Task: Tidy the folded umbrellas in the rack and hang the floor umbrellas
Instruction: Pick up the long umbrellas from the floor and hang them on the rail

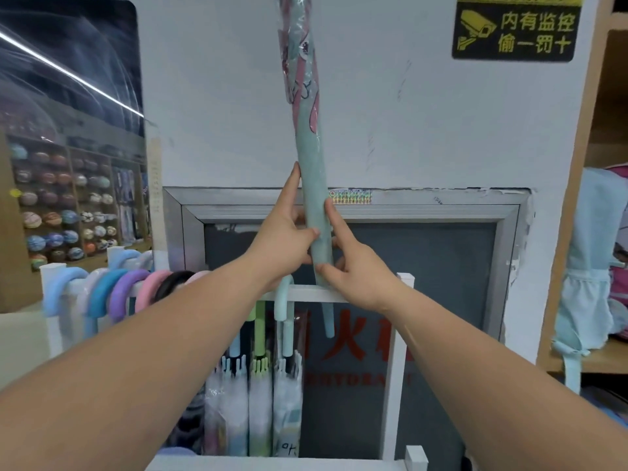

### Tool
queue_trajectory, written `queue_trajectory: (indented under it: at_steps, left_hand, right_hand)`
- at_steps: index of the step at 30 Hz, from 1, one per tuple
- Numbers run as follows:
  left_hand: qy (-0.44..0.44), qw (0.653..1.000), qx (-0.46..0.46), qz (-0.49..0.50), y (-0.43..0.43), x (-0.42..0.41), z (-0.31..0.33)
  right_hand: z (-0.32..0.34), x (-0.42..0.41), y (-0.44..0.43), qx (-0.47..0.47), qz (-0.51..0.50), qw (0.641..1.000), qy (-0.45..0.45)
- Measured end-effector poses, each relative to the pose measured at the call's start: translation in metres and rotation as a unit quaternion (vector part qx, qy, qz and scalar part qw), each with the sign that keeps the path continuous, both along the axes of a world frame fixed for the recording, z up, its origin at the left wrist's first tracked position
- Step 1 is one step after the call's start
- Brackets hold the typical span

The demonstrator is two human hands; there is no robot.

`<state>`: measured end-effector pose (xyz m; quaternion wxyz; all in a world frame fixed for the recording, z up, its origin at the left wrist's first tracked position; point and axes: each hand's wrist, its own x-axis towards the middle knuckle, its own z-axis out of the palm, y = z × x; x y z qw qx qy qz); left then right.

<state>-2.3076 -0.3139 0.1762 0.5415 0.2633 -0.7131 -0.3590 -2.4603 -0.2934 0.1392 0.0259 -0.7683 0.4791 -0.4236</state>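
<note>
Held: one teal umbrella [311,185], upright, above the white rack rail [306,295].
My left hand [283,239]: gripped its shaft.
My right hand [356,270]: pinched it just lower.
Hung below: three hanging umbrellas [261,402].

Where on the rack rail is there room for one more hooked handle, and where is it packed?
Free: the white rail between the mint hooked handle and the right post, though the right hand and the held umbrella cover part of it. Below, open space fronts the dark panel. Packed: the rail's left end, coloured handles side by side.
</note>
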Motion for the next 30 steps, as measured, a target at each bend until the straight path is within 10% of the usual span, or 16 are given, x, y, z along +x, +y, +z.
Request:
queue_trajectory:
  at_steps: [10,30]
  left_hand:
    - [-0.017,1.000,0.017,-0.014,-0.008,0.007,-0.017]
    - [-0.012,0.999,-0.032,0.039,-0.012,-0.006,0.009]
  right_hand:
    - [0.019,0.003,-0.011,-0.045,0.031,0.994,-0.099]
    - [-0.001,-0.005,-0.003,0.017,-0.039,0.999,-0.009]
